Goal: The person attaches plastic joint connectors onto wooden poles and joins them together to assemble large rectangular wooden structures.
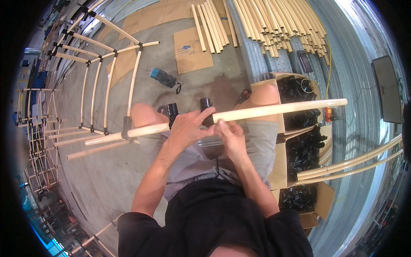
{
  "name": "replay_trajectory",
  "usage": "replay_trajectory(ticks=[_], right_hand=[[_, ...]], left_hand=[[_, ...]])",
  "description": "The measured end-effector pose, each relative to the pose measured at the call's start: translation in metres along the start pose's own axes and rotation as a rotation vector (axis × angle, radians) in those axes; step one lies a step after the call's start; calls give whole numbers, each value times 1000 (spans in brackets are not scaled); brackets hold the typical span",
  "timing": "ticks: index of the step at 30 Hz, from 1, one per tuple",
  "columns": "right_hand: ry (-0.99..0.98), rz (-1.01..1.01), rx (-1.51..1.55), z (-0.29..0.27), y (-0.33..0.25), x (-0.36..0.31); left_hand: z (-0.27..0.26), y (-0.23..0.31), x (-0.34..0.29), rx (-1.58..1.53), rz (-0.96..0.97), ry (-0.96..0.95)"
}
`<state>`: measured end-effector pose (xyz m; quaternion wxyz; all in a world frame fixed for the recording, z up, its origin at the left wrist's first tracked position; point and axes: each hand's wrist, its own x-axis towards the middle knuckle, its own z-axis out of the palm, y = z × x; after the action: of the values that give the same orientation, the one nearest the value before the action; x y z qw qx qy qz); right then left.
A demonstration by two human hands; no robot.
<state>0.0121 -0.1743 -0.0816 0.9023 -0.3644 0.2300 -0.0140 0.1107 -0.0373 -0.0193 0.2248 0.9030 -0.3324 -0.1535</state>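
Observation:
A long cream pipe (274,111) lies crosswise over my lap, its right end raised a little. Two black pipe joints sit on it: one joint (172,112) left of my left hand, the other joint (206,104) at its fingertips. My left hand (187,128) lies over the pipe, thumb and fingers closed around the right-hand joint. Just right of that joint, my right hand (231,138) pinches the pipe from below, its fingers partly hidden. Another black joint (126,127) connects the pipe's left part area with a frame beside my knee; whether they touch, I cannot tell.
A blue-black power drill (162,78) lies on the floor ahead. Cream pipe frames (112,64) stand at left. Boxes of black joints (299,154) line my right side, by a metal bench (342,141). Loose pipes (278,25) are piled at the far right.

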Motion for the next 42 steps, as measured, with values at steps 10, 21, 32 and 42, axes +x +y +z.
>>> replay_trajectory(ticks=[10, 21, 32, 42], right_hand=[[65, -60, -119, 4, -12, 16], [114, -19, -68, -4, -16, 16], [-67, -77, -46, -9, -13, 12], [-55, -82, -43, -9, -20, 9]], left_hand=[[-23, -2, 17, -211, -95, -225], [-10, -3, 17, -160, -23, -89], [-6, 8, 2, -52, -2, 13], [-25, 2, 22, -567, -128, -234]])
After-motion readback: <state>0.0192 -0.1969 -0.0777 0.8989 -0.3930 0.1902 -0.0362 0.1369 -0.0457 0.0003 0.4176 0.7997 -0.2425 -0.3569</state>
